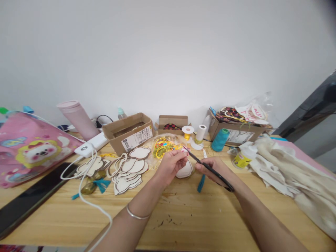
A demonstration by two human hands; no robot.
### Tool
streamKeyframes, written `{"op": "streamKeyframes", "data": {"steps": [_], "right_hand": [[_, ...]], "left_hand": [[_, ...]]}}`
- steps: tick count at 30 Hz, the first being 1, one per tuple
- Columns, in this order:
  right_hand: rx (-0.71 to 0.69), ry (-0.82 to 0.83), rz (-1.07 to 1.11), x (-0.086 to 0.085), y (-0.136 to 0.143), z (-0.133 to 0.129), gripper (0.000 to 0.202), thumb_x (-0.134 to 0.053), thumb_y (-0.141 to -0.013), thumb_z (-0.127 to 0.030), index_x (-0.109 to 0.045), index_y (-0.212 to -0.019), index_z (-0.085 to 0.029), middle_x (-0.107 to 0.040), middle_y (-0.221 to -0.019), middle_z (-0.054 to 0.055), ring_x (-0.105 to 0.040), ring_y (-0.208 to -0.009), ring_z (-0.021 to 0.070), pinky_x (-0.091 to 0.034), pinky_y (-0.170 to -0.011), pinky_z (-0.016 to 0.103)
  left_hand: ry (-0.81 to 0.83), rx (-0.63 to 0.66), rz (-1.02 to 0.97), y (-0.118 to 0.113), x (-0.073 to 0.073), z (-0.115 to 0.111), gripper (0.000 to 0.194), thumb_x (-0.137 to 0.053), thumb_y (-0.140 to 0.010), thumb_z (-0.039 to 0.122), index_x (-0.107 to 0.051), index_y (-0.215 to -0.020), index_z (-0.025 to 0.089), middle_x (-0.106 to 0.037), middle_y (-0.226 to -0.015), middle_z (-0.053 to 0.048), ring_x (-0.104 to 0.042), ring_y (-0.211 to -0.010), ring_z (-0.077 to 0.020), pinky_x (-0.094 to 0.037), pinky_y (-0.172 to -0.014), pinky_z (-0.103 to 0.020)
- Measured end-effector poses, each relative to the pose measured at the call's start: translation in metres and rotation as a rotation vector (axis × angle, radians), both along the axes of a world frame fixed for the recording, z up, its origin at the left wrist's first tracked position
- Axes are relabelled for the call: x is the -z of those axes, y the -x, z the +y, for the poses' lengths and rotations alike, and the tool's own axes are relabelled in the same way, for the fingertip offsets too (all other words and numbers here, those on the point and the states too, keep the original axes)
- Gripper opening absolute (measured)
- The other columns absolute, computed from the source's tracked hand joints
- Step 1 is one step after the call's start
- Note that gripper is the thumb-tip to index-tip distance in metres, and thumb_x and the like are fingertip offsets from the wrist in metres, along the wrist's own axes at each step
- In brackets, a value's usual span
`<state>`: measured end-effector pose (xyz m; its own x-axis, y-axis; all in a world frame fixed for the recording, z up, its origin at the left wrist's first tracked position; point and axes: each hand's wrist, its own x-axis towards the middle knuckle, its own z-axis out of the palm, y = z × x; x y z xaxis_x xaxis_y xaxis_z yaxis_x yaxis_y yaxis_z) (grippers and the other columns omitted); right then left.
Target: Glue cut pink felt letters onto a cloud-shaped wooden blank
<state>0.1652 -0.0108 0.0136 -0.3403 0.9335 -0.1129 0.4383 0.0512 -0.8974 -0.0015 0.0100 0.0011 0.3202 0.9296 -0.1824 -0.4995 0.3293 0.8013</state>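
My left hand point(172, 165) pinches a small red-and-white piece point(185, 151) near the middle of the table. Black scissors point(210, 169) are in my right hand point(214, 169), their tips pointing up and left, close to the small piece. A white scalloped shape point(184, 170) lies just below and behind my left fingers. Beneath my right hand a teal tassel point(201, 183) rests on the wood. Behind my left hand sits a tangle of yellow and green cords point(164, 147).
White cut shapes point(128, 175) lie piled left of my left hand. Cardboard boxes point(112, 140) stand along the wall. A teal thread cone point(220, 140), a yellow-labelled jar point(243, 158) and crumpled cloth point(286, 168) are at right. A white cable point(86, 200) crosses the left side.
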Motion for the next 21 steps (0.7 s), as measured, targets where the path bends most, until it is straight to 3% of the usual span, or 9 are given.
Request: {"op": "streamKeyframes", "data": {"steps": [21], "right_hand": [[-0.006, -0.008, -0.018, -0.0005, 0.0023, 0.0026, 0.053, -0.052, -0.060, -0.069, -0.041, -0.050, -0.018, -0.026, -0.046, -0.007, -0.022, -0.041, 0.0041, -0.014, -0.038, 0.021]], "left_hand": [[0.055, 0.002, -0.076, -0.0016, 0.0030, 0.0011, 0.010, -0.069, -0.066, 0.016, -0.061, -0.065, 0.010, -0.057, -0.057, 0.001, -0.052, -0.051, -0.0024, -0.044, -0.053, -0.011]]}}
